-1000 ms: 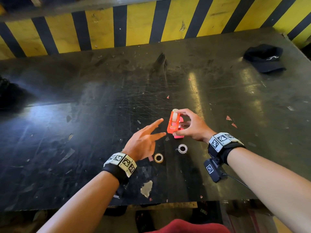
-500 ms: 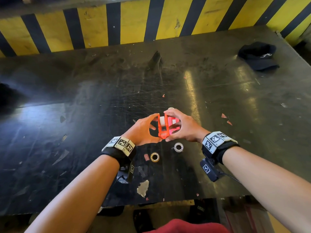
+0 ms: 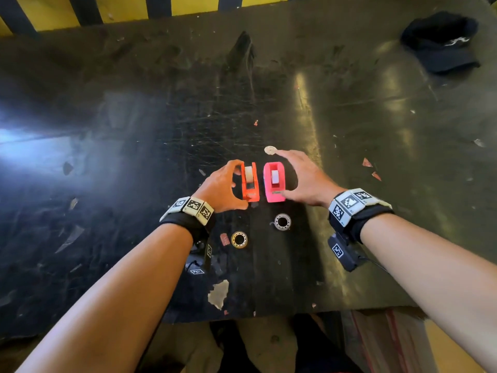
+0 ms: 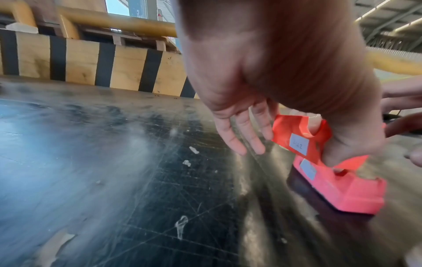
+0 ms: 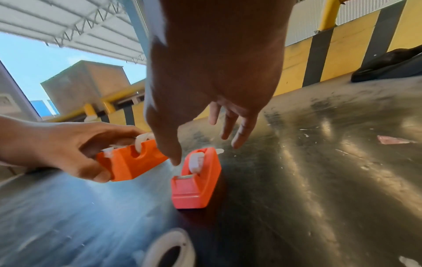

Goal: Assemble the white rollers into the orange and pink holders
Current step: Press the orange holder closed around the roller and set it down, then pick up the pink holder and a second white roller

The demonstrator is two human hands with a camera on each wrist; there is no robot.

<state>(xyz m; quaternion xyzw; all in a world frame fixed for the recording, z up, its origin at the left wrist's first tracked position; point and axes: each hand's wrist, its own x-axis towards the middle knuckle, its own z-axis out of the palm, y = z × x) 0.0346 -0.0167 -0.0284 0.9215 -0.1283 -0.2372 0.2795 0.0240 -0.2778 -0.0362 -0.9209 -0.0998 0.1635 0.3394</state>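
Observation:
The orange holder [image 3: 250,185] carries a white roller [image 3: 248,173], and my left hand [image 3: 236,184] grips it between thumb and fingers. In the right wrist view the orange holder [image 5: 130,162] is tilted, one end off the table. The pink holder [image 3: 274,183] stands flat on the table just to its right with a white roller [image 3: 274,176] in it. My right hand [image 3: 290,173] hovers by the pink holder with straight, spread fingers [image 5: 237,135]; its thumb tip is close to the holder's near end. In the left wrist view the orange holder [image 4: 299,139] is just above the pink holder [image 4: 342,189].
A silver bearing ring [image 3: 282,221] and a gold one [image 3: 239,239] lie near me, in front of the holders. A small pale disc [image 3: 270,150] lies beyond my right fingers. A black cap [image 3: 441,41] sits far right. The dark, scratched table [image 3: 134,157] ends at a striped wall.
Both hands held the two holders together before. Now the holders are apart: the pink one stands on the table, released by my right hand, and my left hand keeps the orange one.

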